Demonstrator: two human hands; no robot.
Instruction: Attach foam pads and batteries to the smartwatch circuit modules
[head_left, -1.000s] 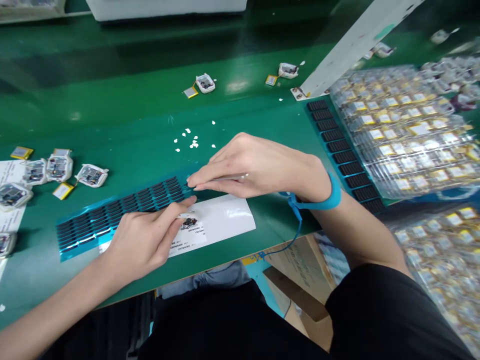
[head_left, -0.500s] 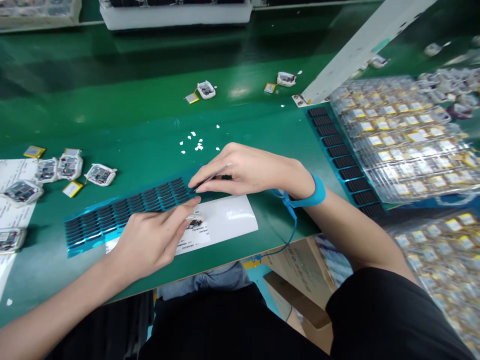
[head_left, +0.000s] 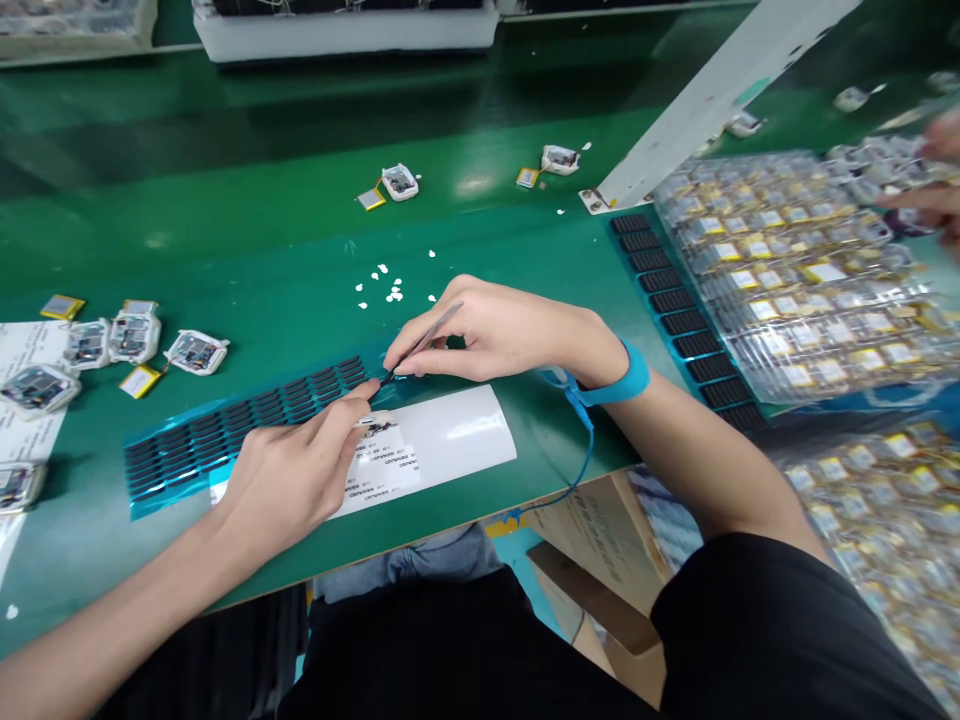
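My right hand (head_left: 487, 330) pinches slim metal tweezers (head_left: 429, 340), tips pointing down and left. They meet the right end of a blue film sheet (head_left: 161, 415) carrying rows of black foam strips (head_left: 255, 410). My left hand (head_left: 304, 455) is closed, its index fingertip close to the tweezer tips. A small white device housing (head_left: 382, 416) shows under its fingers, mostly hidden; I take it to be held there. Below both hands lies a glossy white sheet (head_left: 472, 430) with printed marks on its left part. A blue wrist strap (head_left: 630, 375) circles my right wrist.
Open white housings with circuit boards (head_left: 196, 352) and battery cells (head_left: 140, 380) lie left; others stand at the back (head_left: 400, 182). White paper bits (head_left: 394, 293) dot the table. Right are a metal post (head_left: 720, 100), clear battery trays (head_left: 810, 280) and another person's hand (head_left: 930, 200).
The tweezers stand steeper, and my left hand has shifted slightly left, its index fingertip now at their tips. Another person's hand has come in at the far right.
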